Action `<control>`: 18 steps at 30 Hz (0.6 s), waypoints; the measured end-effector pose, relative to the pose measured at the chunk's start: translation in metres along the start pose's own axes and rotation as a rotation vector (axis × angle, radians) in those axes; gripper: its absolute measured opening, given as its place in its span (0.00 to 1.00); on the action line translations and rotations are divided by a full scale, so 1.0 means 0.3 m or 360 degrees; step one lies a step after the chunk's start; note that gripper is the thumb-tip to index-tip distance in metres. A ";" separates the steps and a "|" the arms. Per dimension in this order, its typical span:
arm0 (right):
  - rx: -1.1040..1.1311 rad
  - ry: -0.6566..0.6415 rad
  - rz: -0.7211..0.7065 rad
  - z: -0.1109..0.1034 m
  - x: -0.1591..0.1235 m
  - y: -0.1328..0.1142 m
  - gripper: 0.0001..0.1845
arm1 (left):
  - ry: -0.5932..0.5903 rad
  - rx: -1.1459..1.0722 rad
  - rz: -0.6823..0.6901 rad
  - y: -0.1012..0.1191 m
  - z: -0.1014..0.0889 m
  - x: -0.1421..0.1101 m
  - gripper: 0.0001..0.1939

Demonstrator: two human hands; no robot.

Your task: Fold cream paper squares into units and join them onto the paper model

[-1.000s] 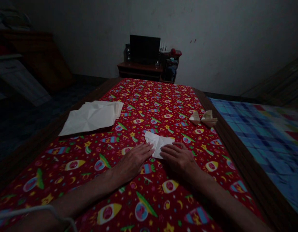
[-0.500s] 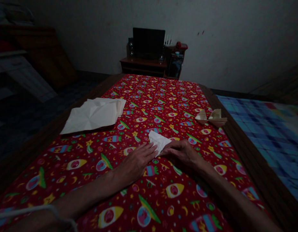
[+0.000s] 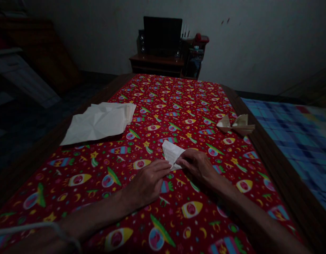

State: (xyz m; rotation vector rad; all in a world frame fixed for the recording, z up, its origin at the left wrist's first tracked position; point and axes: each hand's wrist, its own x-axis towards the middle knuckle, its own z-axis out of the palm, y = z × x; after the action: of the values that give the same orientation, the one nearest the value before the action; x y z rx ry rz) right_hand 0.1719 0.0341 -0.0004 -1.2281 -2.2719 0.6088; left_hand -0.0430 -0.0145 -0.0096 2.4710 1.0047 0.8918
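Note:
A small folded piece of white paper lies on the red patterned tablecloth, near the middle of the table. My left hand holds its lower left edge with the fingertips, the fingers close together. At the lower right side, my right hand pinches the paper between thumb and fingers, which partly hide it. Both hands are closed, and their fingertips almost meet at the bottom of the paper.
Left of the hands lies a stack of creased paper sheets. Folded paper pieces stand near the table's right edge. Beyond the table's far end, a monitor sits on a wooden desk. A pale cord crosses my left forearm.
My right fingers have moved from the paper's right edge in over its lower part, towards my left fingertips. The paper's lower right side looks shifted. The camera view has tilted slightly down.

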 end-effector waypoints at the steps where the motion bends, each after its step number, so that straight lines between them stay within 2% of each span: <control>1: 0.0019 -0.0010 -0.0002 0.000 0.000 -0.002 0.12 | 0.0056 -0.0056 -0.0083 0.007 0.003 0.016 0.16; 4: 0.0076 -0.0046 -0.0021 0.001 0.001 -0.001 0.13 | 0.0164 -0.0122 -0.0290 0.019 0.019 0.065 0.04; 7: 0.0086 -0.0036 -0.0028 0.005 0.001 0.005 0.13 | 0.0175 -0.0144 -0.0358 0.011 0.036 0.092 0.06; 12: 0.0018 0.0034 0.0012 0.012 -0.001 0.005 0.15 | 0.0130 -0.0187 -0.0379 -0.017 0.047 0.086 0.09; 18: 0.0049 0.0110 0.0176 0.010 -0.004 -0.010 0.16 | 0.0064 -0.0175 -0.0348 -0.022 0.048 0.080 0.11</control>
State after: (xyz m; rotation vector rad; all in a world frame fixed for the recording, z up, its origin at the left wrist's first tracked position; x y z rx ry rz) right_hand 0.1687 0.0313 -0.0012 -1.3460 -2.1412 0.6293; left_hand -0.0236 0.0062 -0.0135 2.2106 1.1795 0.9022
